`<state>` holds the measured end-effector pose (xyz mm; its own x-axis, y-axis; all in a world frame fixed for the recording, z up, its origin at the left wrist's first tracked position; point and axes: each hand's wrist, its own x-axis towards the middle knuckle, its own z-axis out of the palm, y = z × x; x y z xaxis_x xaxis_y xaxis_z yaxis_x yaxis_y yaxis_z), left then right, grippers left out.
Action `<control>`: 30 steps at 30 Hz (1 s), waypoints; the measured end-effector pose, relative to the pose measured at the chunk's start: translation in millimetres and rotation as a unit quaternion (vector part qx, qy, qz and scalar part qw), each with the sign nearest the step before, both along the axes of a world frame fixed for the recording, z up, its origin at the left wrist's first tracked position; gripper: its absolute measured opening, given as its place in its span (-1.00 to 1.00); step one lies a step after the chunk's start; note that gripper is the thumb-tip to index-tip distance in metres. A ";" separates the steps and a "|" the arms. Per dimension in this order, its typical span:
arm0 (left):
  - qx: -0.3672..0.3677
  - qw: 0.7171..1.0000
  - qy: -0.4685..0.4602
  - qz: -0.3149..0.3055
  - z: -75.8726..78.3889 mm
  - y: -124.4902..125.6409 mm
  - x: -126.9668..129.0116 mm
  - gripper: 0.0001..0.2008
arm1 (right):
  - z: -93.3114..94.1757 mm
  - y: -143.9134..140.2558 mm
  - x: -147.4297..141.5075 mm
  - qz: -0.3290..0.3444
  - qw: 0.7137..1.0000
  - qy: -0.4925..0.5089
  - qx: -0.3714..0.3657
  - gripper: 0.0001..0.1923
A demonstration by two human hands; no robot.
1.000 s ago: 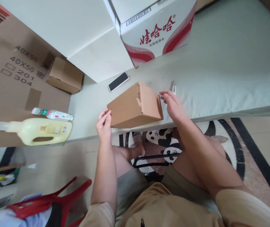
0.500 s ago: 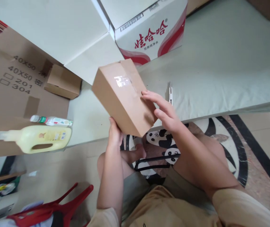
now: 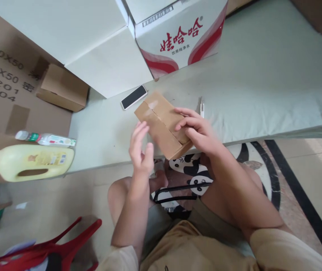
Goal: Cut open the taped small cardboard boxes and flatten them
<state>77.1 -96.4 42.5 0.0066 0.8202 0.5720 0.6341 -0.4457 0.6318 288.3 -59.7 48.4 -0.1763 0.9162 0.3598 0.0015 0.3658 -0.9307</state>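
1. small cardboard box point(image 3: 163, 122) is back down near the tabletop point(image 3: 248, 86) front edge, no longer lifted and tilted as half a second ago.
2. right hand point(image 3: 197, 130) grip clamped over the box's right end.
3. left hand point(image 3: 140, 152) has let go, fingers apart, just beside the box.
4. phone point(image 3: 134, 96) behind the box, visible again.

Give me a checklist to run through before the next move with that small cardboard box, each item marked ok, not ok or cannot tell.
1. Right hand on the small box: ok, fingers lie over its top.
2. Left hand gripping the box: not ok, open beside it.
3. Box fully on the table: not ok, its near corner overhangs the edge.
4. Top seam taped: cannot tell.
5. Phone apart from the box: ok.
6. White tool within reach: ok, just past the right fingers.
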 end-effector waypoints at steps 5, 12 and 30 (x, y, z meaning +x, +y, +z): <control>0.100 0.990 0.087 -0.057 -4.5 8.2 27.1 -0.49 | -11.4 16.2 8.9 -0.062 0.997 -0.010 -0.038 -0.70; 0.141 0.988 0.059 -0.035 -13.0 13.0 37.4 -0.50 | -44.4 37.2 21.3 -0.244 0.870 -0.410 -0.128 -0.62; 0.135 0.974 0.118 -0.135 -5.2 35.0 -4.1 -0.53 | -24.3 35.1 -5.6 -0.060 0.985 -0.018 -0.162 -0.69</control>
